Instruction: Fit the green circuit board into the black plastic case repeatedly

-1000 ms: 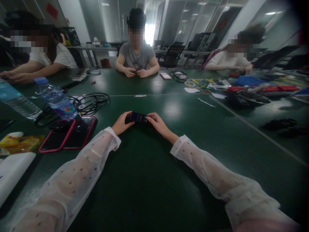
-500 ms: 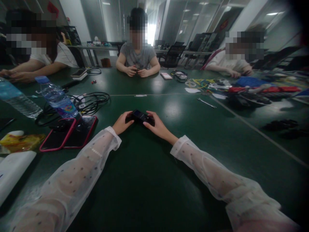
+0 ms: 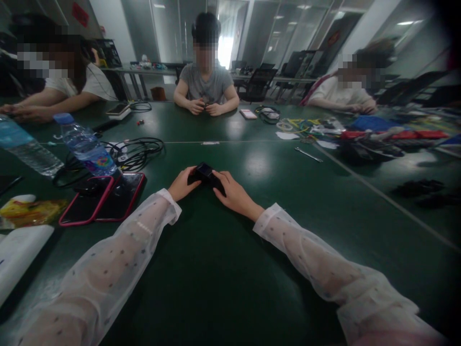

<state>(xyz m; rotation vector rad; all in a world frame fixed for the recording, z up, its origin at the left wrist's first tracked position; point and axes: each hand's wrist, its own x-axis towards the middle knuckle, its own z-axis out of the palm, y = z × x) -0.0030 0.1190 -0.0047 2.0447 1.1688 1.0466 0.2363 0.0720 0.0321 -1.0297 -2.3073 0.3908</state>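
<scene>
A small black device with a little dark screen (image 3: pixel 204 168) is between my hands above the green table (image 3: pixel 230 269); its exact kind I cannot make out. My left hand (image 3: pixel 182 183) grips its left end, thumb on the near side and fingers on the far side. Over its right part lies my right hand (image 3: pixel 236 192), with the fingers across the top and the thumb at the near side, hiding much of that end. Sheer white sleeves with dark stars cover both forearms.
To the left are two phones in pink cases (image 3: pixel 120 198), water bottles (image 3: pixel 86 146), coiled black cables (image 3: pixel 140 151) and a white case (image 3: pixel 23 259). A wrench (image 3: pixel 309 154) and a heap of tools and wires (image 3: pixel 382 134) lie right. A person (image 3: pixel 205 81) sits opposite, others at both sides.
My right hand has shifted left and over the device, its fingers now across the top where more of the device's face showed before. My left hand has stayed in place.
</scene>
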